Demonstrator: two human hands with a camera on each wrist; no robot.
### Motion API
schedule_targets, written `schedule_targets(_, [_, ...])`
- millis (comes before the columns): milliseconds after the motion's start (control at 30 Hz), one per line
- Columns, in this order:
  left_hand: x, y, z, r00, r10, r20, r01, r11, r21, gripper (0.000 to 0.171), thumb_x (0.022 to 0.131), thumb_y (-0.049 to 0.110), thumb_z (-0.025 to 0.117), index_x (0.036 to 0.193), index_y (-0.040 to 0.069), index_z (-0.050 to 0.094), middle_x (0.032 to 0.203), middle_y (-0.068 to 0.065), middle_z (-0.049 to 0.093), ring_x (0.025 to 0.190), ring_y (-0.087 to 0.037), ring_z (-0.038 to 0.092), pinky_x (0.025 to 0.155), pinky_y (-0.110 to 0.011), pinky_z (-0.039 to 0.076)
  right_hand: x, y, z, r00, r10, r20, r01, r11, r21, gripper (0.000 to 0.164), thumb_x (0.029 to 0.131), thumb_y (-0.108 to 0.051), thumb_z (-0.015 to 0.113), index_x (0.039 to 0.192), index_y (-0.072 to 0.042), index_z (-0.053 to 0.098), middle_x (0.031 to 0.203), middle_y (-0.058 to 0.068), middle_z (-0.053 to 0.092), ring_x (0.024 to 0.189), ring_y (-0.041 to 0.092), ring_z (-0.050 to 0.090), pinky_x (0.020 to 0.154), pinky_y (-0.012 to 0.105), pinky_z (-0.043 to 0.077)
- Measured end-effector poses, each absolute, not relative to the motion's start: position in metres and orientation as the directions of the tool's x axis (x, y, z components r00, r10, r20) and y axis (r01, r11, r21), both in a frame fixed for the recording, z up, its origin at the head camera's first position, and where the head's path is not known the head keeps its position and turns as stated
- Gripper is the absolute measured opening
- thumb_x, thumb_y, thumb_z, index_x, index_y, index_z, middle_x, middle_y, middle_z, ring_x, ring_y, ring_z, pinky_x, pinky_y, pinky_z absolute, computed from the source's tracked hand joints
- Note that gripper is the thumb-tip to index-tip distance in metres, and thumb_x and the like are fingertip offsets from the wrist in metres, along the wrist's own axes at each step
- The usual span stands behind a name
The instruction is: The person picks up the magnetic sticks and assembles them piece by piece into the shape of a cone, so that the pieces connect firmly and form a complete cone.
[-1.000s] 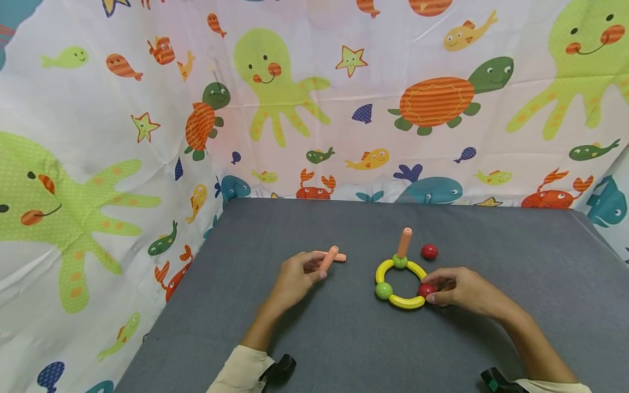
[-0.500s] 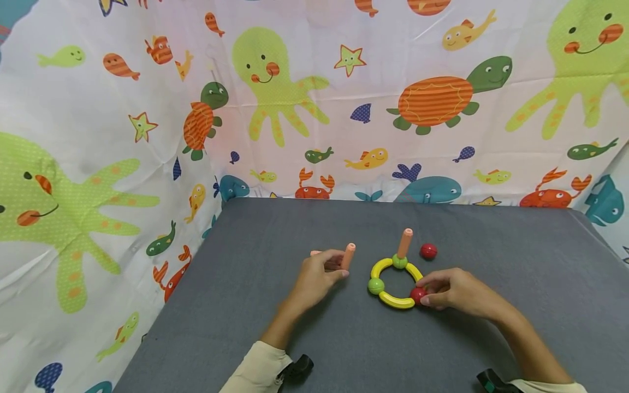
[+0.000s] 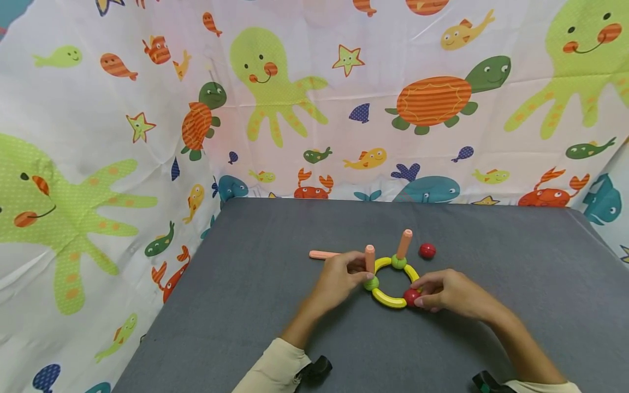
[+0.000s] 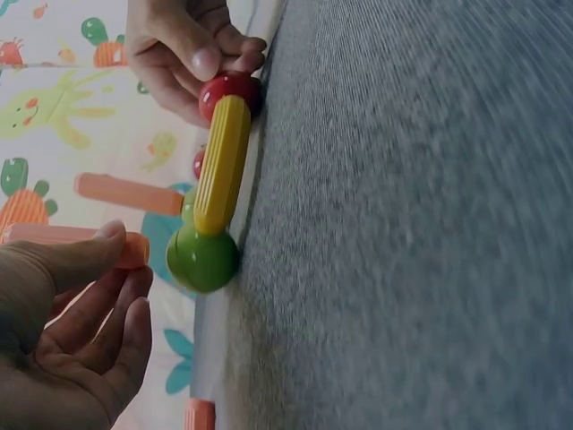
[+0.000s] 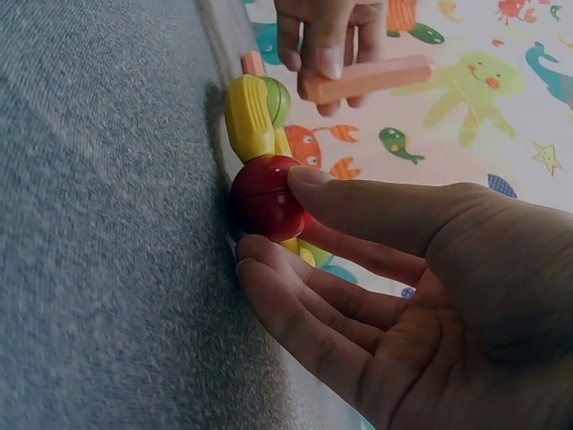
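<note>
My left hand pinches a peach-coloured rod, held upright close to the left green ball of a ring. In the left wrist view a small gap shows between rod and ball. The ring is made of yellow curved bars joined by balls and lies flat on the table. A second peach rod stands in the far green ball. At the ring's near right, my right hand grips the red ball between thumb and fingers.
Another peach rod lies flat behind my left hand, partly hidden by it. A loose red ball sits behind the ring to the right. The grey table meets a sea-animal curtain at the back and left.
The left hand has carried its rod rightward to the ring's left green ball, uncovering part of the lying rod. The right hand has shifted the ring slightly left and turned it a little.
</note>
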State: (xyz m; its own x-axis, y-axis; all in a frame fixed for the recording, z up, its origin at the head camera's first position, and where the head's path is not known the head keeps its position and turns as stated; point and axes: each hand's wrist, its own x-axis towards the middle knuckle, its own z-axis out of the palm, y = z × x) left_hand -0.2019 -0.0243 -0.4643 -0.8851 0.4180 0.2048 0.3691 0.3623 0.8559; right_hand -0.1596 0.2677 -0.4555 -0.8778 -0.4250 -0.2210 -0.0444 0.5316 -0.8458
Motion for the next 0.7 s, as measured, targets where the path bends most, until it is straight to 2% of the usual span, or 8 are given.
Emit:
schedule_targets(500, [-0.1985, -0.0167, -0.4688, -0.889, 0.412, 0.201, 0.368, 0.38, 0.849, 0.027, 0.091, 0.01, 0.085, 0.117, 0.01, 0.078, 0.105, 0.001, 0.077, 0.091, -0.001, 0.069, 0.084, -0.02, 0.056, -0.1588, 0.2619, -0.4538, -0.876, -0.429, -0.218, -0.048, 0.529, -0.847, 0.037, 0.095, -0.019, 0.08, 0.125, 0.001, 0.073, 0.096, 0.008, 0.074, 0.083, 0.026, 0.071, 0.071, 0.032, 0.062])
schedule_targets(700, [-0.1969, -0.0167, -0.4703, -0.905, 0.391, 0.164, 0.334, 0.417, 0.845, 0.025, 0.091, 0.015, 0.086, 0.115, 0.013, 0.078, 0.107, 0.003, 0.076, 0.099, -0.012, 0.071, 0.088, -0.027, 0.056, -0.1585, 0.2622, -0.4528, -0.885, -0.417, -0.208, -0.054, 0.536, -0.843, 0.034, 0.098, -0.023, 0.078, 0.124, -0.001, 0.074, 0.094, 0.007, 0.073, 0.081, 0.026, 0.071, 0.071, 0.033, 0.062])
